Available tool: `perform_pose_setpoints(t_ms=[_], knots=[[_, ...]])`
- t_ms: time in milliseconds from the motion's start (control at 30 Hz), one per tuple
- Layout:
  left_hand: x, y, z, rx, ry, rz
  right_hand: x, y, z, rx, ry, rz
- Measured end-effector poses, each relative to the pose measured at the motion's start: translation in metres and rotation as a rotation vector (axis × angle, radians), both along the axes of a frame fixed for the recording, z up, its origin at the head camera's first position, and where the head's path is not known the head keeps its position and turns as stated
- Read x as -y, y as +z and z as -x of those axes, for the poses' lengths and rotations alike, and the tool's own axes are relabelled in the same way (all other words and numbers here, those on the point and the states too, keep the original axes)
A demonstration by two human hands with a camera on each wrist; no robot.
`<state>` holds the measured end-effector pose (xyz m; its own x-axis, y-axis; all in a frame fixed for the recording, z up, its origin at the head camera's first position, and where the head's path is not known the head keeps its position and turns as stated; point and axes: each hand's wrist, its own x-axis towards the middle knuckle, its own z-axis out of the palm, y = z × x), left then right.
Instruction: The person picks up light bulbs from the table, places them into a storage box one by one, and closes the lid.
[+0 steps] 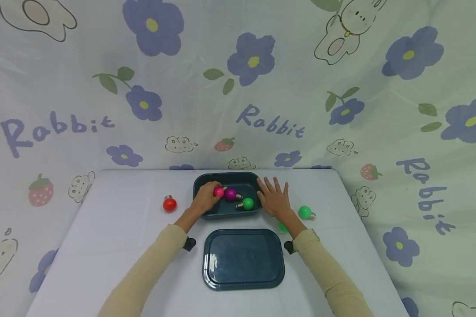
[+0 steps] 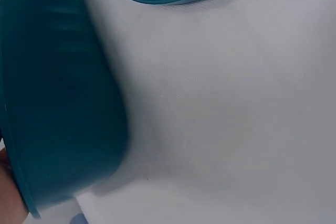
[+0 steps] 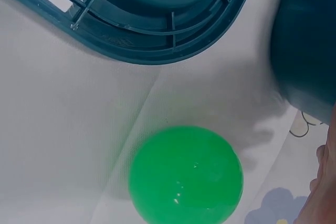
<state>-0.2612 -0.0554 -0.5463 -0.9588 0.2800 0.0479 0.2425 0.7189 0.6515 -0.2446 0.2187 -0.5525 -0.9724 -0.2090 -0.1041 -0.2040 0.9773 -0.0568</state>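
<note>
Over the left part of the dark teal box [image 1: 227, 215], my left hand [image 1: 206, 198] holds a pinkish-red light bulb [image 1: 218, 192] by its round end. Beside it inside the box lie a purple bulb [image 1: 231, 195] and a green bulb [image 1: 247, 203]. My right hand [image 1: 275, 199] has its fingers spread, with the fingertips pointing away from me, right at the box's right rim. In the left wrist view the box wall [image 2: 63, 93] hides most of the left hand. A sliver of the right hand [image 3: 320, 192] shows at the right wrist view's edge.
The matching lid [image 1: 243, 259] lies flat in front of the box. A red bulb [image 1: 169, 204] sits left of the box and a green bulb [image 1: 305, 212] to the right. Another green bulb [image 3: 186, 177] is partly hidden under the right wrist in the head view. Patterned cloth hangs behind.
</note>
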Motion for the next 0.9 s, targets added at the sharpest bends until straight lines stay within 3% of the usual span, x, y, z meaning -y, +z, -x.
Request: perform_pose_setpoints(t_ms=[233,533,667,900], knots=[[0.007,0.007,-0.005,-0.033,-0.003,-0.048,0.000,0.001,0.000,0.005,0.000,0.021],[0.033,0.017,-0.012,-0.162,0.017,-0.079,0.001,0.004,-0.002,0.010,0.002,0.033],[0.048,0.018,-0.017,-0.189,0.078,-0.053,0.000,0.004,-0.002,0.011,0.002,0.038],[0.076,0.014,-0.031,-0.187,0.241,-0.022,0.000,0.003,-0.001,-0.001,0.003,0.028]])
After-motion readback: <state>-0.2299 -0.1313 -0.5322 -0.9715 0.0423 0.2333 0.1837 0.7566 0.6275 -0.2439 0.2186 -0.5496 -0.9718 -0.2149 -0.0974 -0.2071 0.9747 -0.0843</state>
